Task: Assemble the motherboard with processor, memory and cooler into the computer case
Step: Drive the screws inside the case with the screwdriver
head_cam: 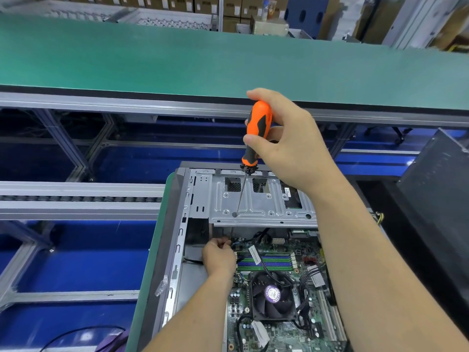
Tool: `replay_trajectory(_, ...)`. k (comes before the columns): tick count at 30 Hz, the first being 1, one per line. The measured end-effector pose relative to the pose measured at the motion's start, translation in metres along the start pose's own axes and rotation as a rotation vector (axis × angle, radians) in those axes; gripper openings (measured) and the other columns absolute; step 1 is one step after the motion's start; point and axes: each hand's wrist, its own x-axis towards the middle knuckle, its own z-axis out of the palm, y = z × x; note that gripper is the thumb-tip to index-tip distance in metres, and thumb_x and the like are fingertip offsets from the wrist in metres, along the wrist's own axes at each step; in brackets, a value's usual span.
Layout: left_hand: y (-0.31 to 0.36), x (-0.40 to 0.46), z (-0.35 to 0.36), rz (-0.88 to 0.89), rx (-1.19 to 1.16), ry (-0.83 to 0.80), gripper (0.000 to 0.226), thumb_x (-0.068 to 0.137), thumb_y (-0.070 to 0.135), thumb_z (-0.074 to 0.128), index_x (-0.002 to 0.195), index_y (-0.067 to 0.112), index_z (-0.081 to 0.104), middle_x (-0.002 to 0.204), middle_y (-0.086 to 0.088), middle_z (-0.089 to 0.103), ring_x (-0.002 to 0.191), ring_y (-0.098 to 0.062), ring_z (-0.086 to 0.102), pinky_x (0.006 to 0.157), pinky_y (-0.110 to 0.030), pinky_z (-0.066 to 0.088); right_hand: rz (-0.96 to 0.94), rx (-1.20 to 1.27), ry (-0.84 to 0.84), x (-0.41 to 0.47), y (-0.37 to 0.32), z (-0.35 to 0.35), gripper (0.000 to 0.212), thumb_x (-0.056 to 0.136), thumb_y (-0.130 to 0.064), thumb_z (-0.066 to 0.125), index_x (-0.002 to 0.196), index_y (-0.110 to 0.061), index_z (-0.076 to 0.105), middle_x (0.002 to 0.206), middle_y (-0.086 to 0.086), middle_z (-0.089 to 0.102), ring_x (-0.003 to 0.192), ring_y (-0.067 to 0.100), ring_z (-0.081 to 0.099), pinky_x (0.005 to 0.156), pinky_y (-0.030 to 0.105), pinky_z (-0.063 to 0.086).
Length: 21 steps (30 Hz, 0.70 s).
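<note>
Open case has the motherboard in it with cooler and memory below the hands, right hand wrapped round the orange screwdriver, left hand pinching near its tip under the drive cage.

cooler fan sticker, print unreadable

The motherboard lies in the case, cooler on it.
</note>
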Motion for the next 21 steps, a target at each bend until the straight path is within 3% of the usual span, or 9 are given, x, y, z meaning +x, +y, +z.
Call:
replay_trajectory(5,0.0012,-0.0023,0.0012,-0.011,-0.017,-0.054,0.012,0.100,0.003,0.050,0.097,0.007,0.061,0.090,-0.001,0.061,0.088,-0.021,0.055,0.087,-0.031,0.043,-0.026,0.035,-0.008,-0.0009,0.0016,0.0005,0.062,0.089,-0.006,0.071,0.142,-0.031,0.048,0.108,-0.020,0.050,0.099,0.031,0.066,0.090,0.044,0.057)
replay_trajectory(8,0.0012,-0.0025,0.0011,-0.012,-0.015,-0.068,0.013,0.101,0.003,0.047,0.102,0.005,0.060,0.095,-0.002,0.062,0.092,-0.022,0.055,0.090,-0.032,0.042,-0.033,0.063,0.014,-0.0012,0.0018,0.0007,0.058,0.088,-0.005,0.070,0.135,-0.033,0.051,0.105,-0.012,0.055,0.089,0.034,0.068,0.084,0.046,0.058)
replay_trajectory(21,-0.0009,0.0005,0.0004,-0.014,0.000,-0.047,0.014,0.101,0.005,0.049,0.105,0.006,0.062,0.102,-0.009,0.065,0.095,-0.025,0.057,0.087,-0.031,0.044,-0.045,0.067,0.052,-0.0020,0.0044,0.0020,0.059,0.089,-0.002,0.070,0.140,-0.027,0.053,0.109,-0.013,0.057,0.100,0.031,0.067,0.084,0.043,0.058)
